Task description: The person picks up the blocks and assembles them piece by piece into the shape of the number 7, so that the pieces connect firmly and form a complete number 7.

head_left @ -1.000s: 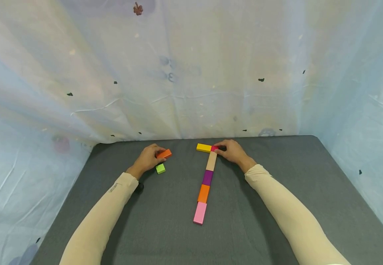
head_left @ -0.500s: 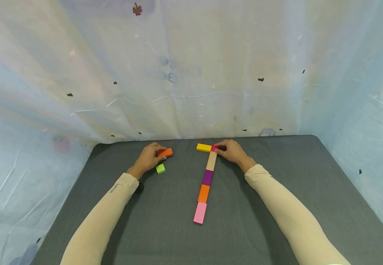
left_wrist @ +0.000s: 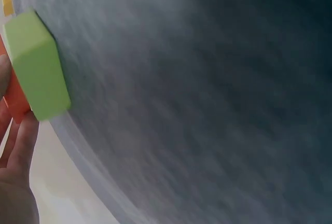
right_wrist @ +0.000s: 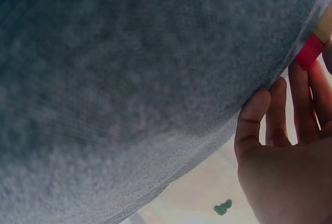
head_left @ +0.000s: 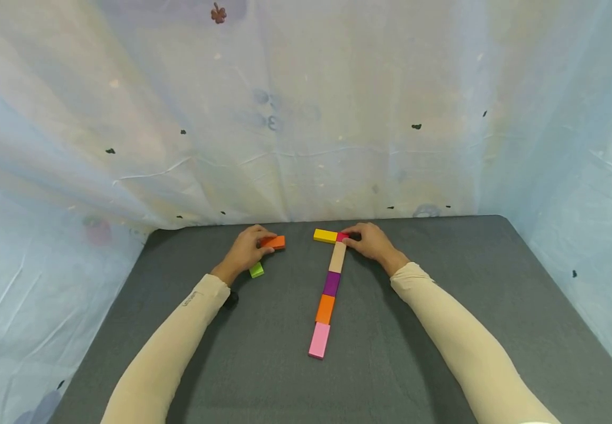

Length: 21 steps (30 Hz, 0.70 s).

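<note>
With thumb and fingers my left hand (head_left: 245, 250) pinches an orange-red block (head_left: 276, 242) near the far side of the table. A lime green block (head_left: 256, 270) lies just below that hand; in the left wrist view the green block (left_wrist: 41, 71) partly covers the orange-red one. My right hand (head_left: 372, 242) pinches a small red block (head_left: 342, 237) at the top of a row. Touching the red block on its left is a yellow block (head_left: 325, 235). Below it run a tan block (head_left: 337, 257), a purple block (head_left: 331, 284), an orange block (head_left: 325, 309) and a pink block (head_left: 319, 340), end to end.
Dark grey cloth covers the table (head_left: 263, 365). A pale patterned curtain (head_left: 306, 118) hangs behind it and along both sides. Something small and black (head_left: 231, 300) shows under the left wrist.
My left hand has moved right with the orange-red block, which has turned a little toward level. The right hand and the row of blocks have stayed put.
</note>
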Tool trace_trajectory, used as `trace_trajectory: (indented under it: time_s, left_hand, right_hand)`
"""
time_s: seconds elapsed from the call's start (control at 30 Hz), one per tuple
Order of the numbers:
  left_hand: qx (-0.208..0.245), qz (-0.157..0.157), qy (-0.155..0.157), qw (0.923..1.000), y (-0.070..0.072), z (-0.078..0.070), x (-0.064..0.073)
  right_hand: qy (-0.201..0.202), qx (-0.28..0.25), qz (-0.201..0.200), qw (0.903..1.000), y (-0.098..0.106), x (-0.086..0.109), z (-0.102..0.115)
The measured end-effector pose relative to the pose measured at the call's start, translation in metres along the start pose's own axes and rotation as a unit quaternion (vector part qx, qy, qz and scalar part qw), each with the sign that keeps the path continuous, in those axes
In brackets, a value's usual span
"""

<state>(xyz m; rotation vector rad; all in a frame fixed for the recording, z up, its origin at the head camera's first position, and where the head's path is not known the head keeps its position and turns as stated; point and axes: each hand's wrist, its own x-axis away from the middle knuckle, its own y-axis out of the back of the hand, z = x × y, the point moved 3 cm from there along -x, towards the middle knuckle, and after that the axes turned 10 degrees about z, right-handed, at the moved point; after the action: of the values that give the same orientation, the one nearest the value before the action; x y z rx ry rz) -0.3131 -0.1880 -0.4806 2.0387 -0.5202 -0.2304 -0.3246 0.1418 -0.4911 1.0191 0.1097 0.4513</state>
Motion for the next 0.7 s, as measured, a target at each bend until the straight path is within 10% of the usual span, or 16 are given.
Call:
trace_trajectory:
  time_s: [0.7]
  left_hand:
    - [-0.012, -0.002, -0.017, 0.9998, -0.011, -0.016, -0.025]
  right_hand:
    - [0.001, -0.004, 0.002, 1.0000, -0.001, 0.003, 0.005]
